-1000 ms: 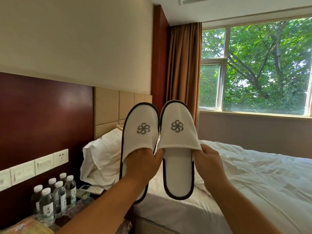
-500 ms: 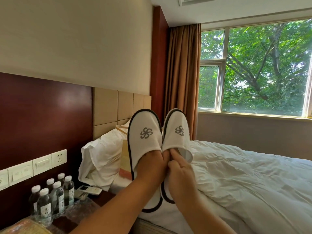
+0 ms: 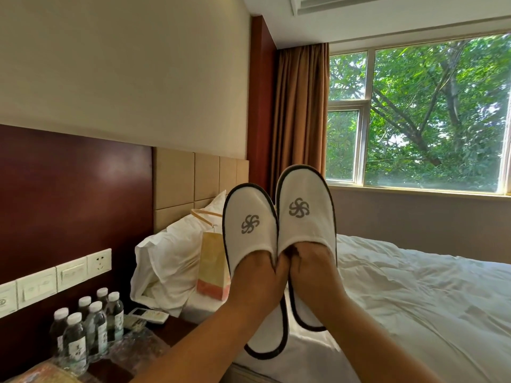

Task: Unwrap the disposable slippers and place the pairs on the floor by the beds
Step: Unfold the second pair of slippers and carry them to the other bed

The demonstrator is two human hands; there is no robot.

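Two white disposable slippers with dark trim and a grey pinwheel logo stand upright in the air in front of me, toes up, side by side and touching. My left hand [image 3: 254, 275] is pushed inside the left slipper [image 3: 249, 225], its fingers hidden under the toe cover. My right hand [image 3: 309, 269] is pushed inside the right slipper [image 3: 304, 208], which sits a little higher. Both heels hang down over my wrists. No wrapping shows on them. The white bed [image 3: 414, 299] lies behind and below them.
A nightstand [image 3: 171, 327] at lower left carries several water bottles [image 3: 88, 324], a remote [image 3: 149, 316] and crinkled plastic. A paper gift bag [image 3: 213, 266] leans on the pillow [image 3: 168, 258]. Wall sockets [image 3: 55, 275], a headboard, a curtain and a window lie behind.
A second ago both hands gripped the slippers from outside. My right hand then moved to the right slipper's opening, and now both hands are slid inside, with the pair shifted slightly right and upward.
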